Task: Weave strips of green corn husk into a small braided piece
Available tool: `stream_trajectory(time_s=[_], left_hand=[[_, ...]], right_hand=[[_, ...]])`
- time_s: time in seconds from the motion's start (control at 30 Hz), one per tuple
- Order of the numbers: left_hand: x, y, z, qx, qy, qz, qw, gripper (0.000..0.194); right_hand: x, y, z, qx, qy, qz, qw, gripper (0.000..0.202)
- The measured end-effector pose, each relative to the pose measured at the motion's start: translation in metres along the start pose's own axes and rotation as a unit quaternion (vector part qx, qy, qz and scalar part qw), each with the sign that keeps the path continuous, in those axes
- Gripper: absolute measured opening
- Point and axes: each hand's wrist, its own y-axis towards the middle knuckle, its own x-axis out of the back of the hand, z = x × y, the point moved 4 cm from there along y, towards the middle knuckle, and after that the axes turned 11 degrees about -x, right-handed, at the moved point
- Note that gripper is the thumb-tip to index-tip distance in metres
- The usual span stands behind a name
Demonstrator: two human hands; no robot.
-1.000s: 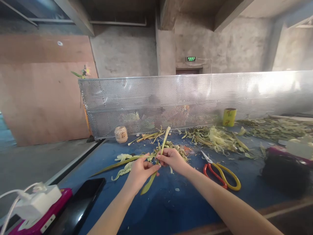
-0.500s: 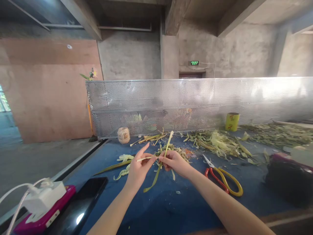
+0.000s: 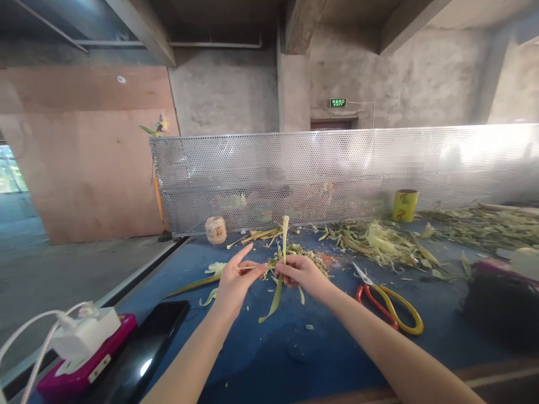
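Over the middle of the blue tabletop (image 3: pixel 269 359) my two hands face each other, fingertips a little apart. My left hand (image 3: pixel 236 278) pinches a thin pale strip (image 3: pixel 244 267) between thumb and fingers, its index finger raised. Thumb and fingers of my right hand (image 3: pixel 301 274) are closed on a long flat yellow-green leaf strip (image 3: pixel 285 238). One end of that strip stands upright above the hand; the other, a wider tail, hangs toward me. Behind the hands lies a heap of shredded plant scraps (image 3: pixel 301 252). Whether the two strips are joined is too small to tell.
Red-and-yellow-handled scissors (image 3: pixel 389 303) lie right of my right forearm. Left are a black phone (image 3: pixel 155 342) and a magenta power strip (image 3: pixel 90 359) with a charger. A twine-wrapped roll (image 3: pixel 216 230), dried leaves (image 3: pixel 374 244) and a yellow roll (image 3: pixel 405 205) stand before a perforated metal screen (image 3: pixel 236 168).
The leaf strip in my right hand has swung from leaning right to nearly upright. My fingertips have drawn slightly apart, and the pale strip in my left hand shows less. The view has shifted slightly.
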Motion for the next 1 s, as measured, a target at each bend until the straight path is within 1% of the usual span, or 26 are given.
stream_trajectory(time_s=[0.17, 0.27, 0.33, 0.4, 0.47, 0.53, 0.63, 0.7, 0.87, 1.0], left_hand=[[0.002, 0.000, 0.002, 0.024, -0.022, -0.016, 0.999, 0.075], [0.001, -0.001, 0.004, 0.049, -0.060, -0.001, 0.997, 0.071], [-0.001, -0.002, 0.004, 0.072, -0.088, 0.006, 0.994, 0.069], [-0.003, -0.003, 0.003, 0.086, -0.112, 0.004, 0.990, 0.066], [-0.005, -0.004, 0.001, 0.089, -0.129, 0.006, 0.988, 0.066], [-0.008, -0.005, 0.001, 0.085, -0.133, 0.015, 0.987, 0.071], [-0.010, -0.004, 0.004, 0.069, -0.111, 0.034, 0.991, 0.084], [-0.012, -0.004, 0.008, 0.055, -0.081, 0.050, 0.994, 0.089], [-0.014, -0.005, 0.013, 0.037, -0.003, 0.083, 0.996, 0.088], [-0.016, -0.009, 0.013, 0.041, 0.018, 0.100, 0.994, 0.085]], right_hand=[[0.003, 0.002, 0.000, -0.012, 0.005, 0.013, 1.000, 0.033], [0.005, 0.003, -0.002, -0.016, 0.015, 0.008, 1.000, 0.034], [0.005, 0.004, -0.005, -0.023, 0.043, 0.013, 0.999, 0.036], [0.004, 0.005, -0.006, -0.032, 0.086, 0.031, 0.995, 0.039], [0.002, 0.006, -0.007, -0.037, 0.131, 0.051, 0.989, 0.042], [-0.001, 0.005, -0.006, -0.033, 0.156, 0.069, 0.985, 0.041], [-0.007, 0.004, -0.006, -0.016, 0.154, 0.089, 0.984, 0.038], [-0.010, 0.004, -0.007, -0.005, 0.135, 0.095, 0.986, 0.036], [-0.011, 0.005, -0.008, 0.019, 0.064, 0.051, 0.996, 0.034], [-0.009, 0.004, -0.007, 0.028, 0.026, 0.025, 0.999, 0.032]])
